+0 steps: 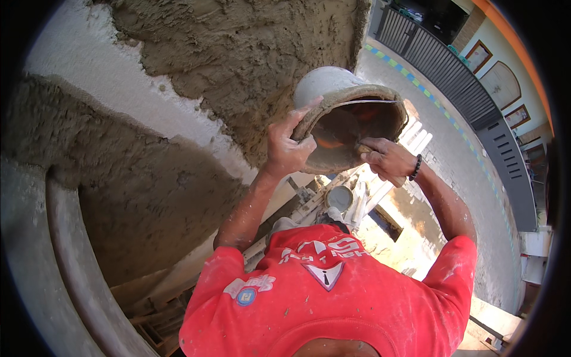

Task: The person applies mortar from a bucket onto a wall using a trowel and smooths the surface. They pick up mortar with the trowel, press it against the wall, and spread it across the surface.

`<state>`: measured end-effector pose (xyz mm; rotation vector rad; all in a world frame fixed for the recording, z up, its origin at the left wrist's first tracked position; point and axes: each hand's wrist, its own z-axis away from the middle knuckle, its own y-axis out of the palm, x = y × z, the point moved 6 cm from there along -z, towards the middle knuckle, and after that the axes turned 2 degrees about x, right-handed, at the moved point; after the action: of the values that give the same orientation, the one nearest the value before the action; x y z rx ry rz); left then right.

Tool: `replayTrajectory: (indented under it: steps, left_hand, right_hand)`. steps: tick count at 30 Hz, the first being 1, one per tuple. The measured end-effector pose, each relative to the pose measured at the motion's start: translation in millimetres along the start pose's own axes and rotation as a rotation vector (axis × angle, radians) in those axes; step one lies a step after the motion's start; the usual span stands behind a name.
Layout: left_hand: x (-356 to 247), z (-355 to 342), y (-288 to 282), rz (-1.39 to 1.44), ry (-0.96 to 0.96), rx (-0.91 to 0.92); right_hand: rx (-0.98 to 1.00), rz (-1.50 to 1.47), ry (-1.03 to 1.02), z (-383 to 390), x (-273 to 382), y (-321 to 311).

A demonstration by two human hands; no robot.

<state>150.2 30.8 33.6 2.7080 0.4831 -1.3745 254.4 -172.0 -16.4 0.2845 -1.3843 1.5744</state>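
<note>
The view contains two hands: one left hand (288, 144), one right hand (391, 159); one white bucket (322, 83); one smaller pail (339, 207); one partly hidden hand tool (361, 148); one bracelet (417, 166); one red shirt (357, 297).

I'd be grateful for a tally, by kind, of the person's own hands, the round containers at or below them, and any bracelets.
Bare hands: 2, left hand and right hand
Round containers: 2, mortar-crusted white bucket and round grey container below
Black beaded bracelet: 1
Total: 5
</note>
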Motion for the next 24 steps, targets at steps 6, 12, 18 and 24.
replayTrajectory:
  steps: [6,12,18,24]
  left_hand:
    - [14.6,6.5,-5.8,0.012,-0.163,-0.101]
    - [34.1,9.6,-1.1,0.043,-0.288,-0.114]
    - [52.4,14.4,5.8,-0.055,-0.298,-0.172]
    - [82.9,41.2,-13.6,0.168,-0.399,-0.381]
  right_hand:
    - [0.238,-1.149,0.135,19.3,-32.1,58.2]
    - [0.407,-1.721,0.082,28.7,-39.8,113.0]
    - [0.489,-1.912,-0.025,13.8,-37.7,130.8]
    - [0.486,-1.906,-0.081,12.3,-25.7,122.9]
